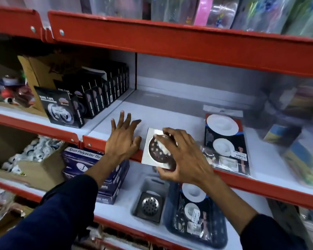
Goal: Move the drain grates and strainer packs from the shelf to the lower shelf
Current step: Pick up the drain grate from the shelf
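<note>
Drain grate (156, 150) at near edge of shelf (170, 109), overhanging lip, right hand (184, 157) fingers clamped round it. Left hand (123, 139) spread wide, empty, just left. Lift clear of lip, keep flat, lower beside grate (149, 205) on lower shelf (116, 210).
</note>
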The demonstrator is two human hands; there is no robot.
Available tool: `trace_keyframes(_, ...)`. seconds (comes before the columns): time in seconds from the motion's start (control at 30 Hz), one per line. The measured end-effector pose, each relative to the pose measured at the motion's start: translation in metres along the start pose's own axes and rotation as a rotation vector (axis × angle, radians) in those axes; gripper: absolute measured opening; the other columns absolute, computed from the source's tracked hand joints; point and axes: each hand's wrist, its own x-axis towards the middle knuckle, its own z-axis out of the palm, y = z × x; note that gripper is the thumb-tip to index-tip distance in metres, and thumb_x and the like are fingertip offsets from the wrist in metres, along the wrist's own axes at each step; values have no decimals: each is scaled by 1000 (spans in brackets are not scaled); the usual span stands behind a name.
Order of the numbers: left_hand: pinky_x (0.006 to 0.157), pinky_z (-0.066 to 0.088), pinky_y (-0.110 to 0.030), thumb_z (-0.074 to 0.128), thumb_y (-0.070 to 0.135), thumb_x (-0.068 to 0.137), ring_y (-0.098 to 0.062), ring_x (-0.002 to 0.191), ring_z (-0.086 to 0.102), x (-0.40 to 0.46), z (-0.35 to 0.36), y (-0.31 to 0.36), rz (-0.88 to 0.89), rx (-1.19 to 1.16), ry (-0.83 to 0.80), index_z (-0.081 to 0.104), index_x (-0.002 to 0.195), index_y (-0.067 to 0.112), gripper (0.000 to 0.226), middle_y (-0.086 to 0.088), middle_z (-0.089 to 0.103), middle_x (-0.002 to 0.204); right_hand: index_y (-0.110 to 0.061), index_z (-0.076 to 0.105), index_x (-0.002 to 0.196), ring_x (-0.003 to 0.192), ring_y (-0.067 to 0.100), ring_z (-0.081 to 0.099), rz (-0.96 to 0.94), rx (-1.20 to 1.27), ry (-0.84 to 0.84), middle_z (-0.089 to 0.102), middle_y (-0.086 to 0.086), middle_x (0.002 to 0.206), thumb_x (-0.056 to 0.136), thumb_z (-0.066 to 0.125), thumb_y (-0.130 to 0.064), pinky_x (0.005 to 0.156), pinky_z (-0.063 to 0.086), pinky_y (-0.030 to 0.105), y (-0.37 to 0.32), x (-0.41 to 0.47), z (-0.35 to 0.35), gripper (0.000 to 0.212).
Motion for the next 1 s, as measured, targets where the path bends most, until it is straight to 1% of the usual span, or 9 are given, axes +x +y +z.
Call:
trace_keyframes(0.2,123,7,-64,22,49,83,-32,155,1,0,0,2,-7,-7,6,36,148,23,71,-19,24,163,-23,47,141,136,30,40,-205,31,-60,39,13,149,75,64,-63,120,28,41,-17,-63,53,79)
trace_keyframes(0.3,123,6,-64,21,49,84,-32,155,1,0,3,1,-3,-9,12,36,148,23,71,-19,25,162,-24,43,142,138,33,39,-258,25,-169,35,13,152,79,58,-66,118,30,46,-21,-86,90,78)
trace_keyframes(0.37,123,7,-64,23,47,84,-32,155,1,1,3,1,-7,-8,14,36,147,24,69,-19,26,162,-26,43,140,137,32,42,-205,72,-259,38,11,151,78,58,-66,116,36,46,-24,-96,111,76)
trace_keyframes(0.43,123,8,-64,26,44,83,-32,155,1,1,3,1,-13,-3,11,36,147,24,68,-19,26,162,-26,44,138,135,30,44,-81,96,-371,44,10,148,72,62,-65,112,43,43,-27,-99,130,79)
trace_keyframes(0.57,123,8,-62,25,46,83,-31,156,2,2,5,0,-21,-12,9,37,147,24,69,-18,27,162,-21,31,150,141,35,35,194,86,-688,38,13,152,76,68,-60,115,34,45,-31,-96,168,92)
trace_keyframes(0.7,124,7,-60,23,48,82,-30,156,2,3,6,-2,-15,-16,21,38,146,24,70,-19,28,161,-12,30,150,139,38,34,256,55,-869,38,19,150,78,74,-51,115,34,47,-41,-88,196,92)
trace_keyframes(0.83,124,9,-60,29,43,81,-30,156,5,4,6,-2,-20,-31,31,41,144,23,67,-18,31,160,-16,33,149,135,37,39,257,61,-880,42,16,149,78,74,-50,115,33,46,-43,-86,205,89)
trace_keyframes(0.9,124,10,-61,30,43,82,-29,156,6,5,6,-3,-20,-21,32,41,144,23,66,-16,32,160,-18,35,148,136,36,41,228,78,-809,41,13,150,80,70,-50,115,35,44,-41,-84,198,83)
trace_keyframes(1.0,124,9,-60,28,44,82,-27,156,4,5,7,-3,-21,11,22,39,147,24,69,-13,30,162,-22,42,144,135,29,46,161,128,-623,46,5,150,90,58,-40,111,42,41,-37,-77,171,60)
